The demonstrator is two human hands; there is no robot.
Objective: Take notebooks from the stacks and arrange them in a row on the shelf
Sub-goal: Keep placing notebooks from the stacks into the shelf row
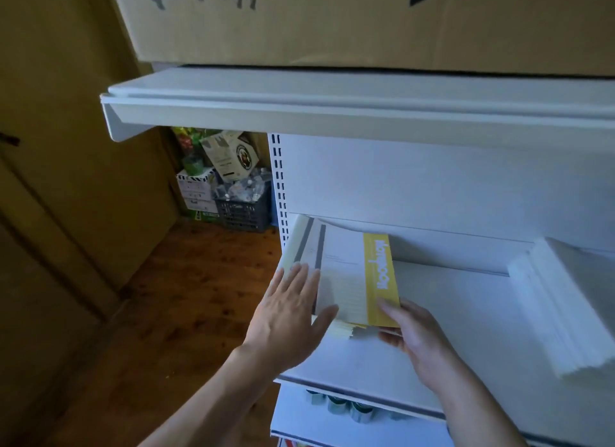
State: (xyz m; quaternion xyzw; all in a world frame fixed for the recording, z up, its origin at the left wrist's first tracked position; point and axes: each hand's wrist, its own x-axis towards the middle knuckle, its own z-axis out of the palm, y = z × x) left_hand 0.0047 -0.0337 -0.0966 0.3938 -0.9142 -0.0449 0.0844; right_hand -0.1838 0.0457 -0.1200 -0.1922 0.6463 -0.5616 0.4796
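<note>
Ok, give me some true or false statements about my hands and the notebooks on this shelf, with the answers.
1. The right hand pinches the yellow-banded notebook at its near corner. True.
2. The left hand is curled into a fist. False: its fingers lie straight on the notebooks at the left end of the shelf.
3. A white stack lies at the shelf's right end. True.
4. A crate sits above the shelving. False: a box is up there; the crate stands on the floor.
</note>
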